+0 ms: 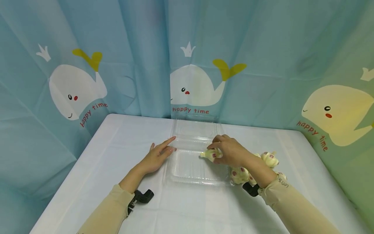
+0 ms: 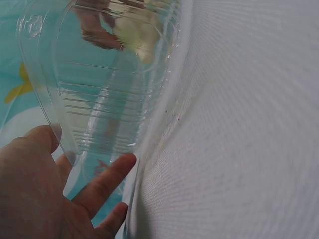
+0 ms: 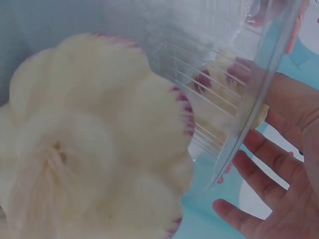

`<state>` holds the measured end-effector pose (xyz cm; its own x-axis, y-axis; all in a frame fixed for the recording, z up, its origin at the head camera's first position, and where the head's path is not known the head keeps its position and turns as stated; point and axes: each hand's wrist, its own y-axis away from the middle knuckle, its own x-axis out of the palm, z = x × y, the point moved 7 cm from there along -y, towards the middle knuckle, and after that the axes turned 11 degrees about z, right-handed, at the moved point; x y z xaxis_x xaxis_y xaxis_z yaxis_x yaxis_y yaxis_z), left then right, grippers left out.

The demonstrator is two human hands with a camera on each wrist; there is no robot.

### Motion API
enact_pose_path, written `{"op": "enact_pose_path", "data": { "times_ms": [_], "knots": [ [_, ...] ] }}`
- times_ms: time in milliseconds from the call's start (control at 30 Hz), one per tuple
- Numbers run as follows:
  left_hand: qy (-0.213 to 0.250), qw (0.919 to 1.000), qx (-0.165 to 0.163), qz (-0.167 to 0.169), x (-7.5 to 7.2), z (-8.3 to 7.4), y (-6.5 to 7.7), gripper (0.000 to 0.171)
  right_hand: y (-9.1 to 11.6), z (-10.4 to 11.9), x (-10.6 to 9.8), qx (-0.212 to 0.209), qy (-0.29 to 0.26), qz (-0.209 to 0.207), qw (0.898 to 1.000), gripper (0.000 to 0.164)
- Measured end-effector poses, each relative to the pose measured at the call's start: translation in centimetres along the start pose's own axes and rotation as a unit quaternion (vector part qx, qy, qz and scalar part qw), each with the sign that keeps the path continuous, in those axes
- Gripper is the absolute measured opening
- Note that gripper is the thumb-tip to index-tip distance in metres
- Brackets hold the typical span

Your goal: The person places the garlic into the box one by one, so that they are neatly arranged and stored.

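A clear plastic clamshell box (image 1: 187, 167) lies with its lid (image 1: 194, 128) folded back toward the curtain. My right hand (image 1: 231, 152) pinches a garlic bulb (image 1: 211, 155) between thumb and fingers over the right part of the box, stem pointing left. Through the clear wall in the right wrist view, the same bulb (image 3: 219, 94) shows purple patches. At the box's left edge my left hand (image 1: 155, 158) has its fingers extended; in the left wrist view the thumb and fingertips (image 2: 127, 162) are right at the rim.
Several more garlic bulbs (image 1: 240, 175) sit right of the box, partly hidden under the right forearm. One bulb (image 3: 99, 139) looms large in the right wrist view. A white cloth covers the table (image 1: 181, 211), and a blue whale-print curtain (image 1: 146, 65) hangs behind it.
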<state>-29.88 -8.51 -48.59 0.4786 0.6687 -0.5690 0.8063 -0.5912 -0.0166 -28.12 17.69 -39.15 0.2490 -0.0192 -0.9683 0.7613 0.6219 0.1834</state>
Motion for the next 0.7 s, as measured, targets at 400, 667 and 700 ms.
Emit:
{"op": "enact_pose_path", "data": {
  "times_ms": [400,667,700],
  "knots": [
    [0.007,1.0000,-0.004,0.005,-0.05,-0.16,-0.01,0.055,-0.17,0.32,0.11,0.007,0.015,-0.007,1.000,0.048],
    [0.006,1.0000,0.003,0.001,-0.06,-0.24,-0.04,0.055,-0.23,0.15,0.18,0.020,0.008,-0.010,1.000,0.049],
    [0.006,1.0000,0.003,0.001,-0.05,-0.22,-0.05,0.055,-0.24,0.15,0.19,0.019,0.008,-0.010,1.000,0.050]
  ]
}}
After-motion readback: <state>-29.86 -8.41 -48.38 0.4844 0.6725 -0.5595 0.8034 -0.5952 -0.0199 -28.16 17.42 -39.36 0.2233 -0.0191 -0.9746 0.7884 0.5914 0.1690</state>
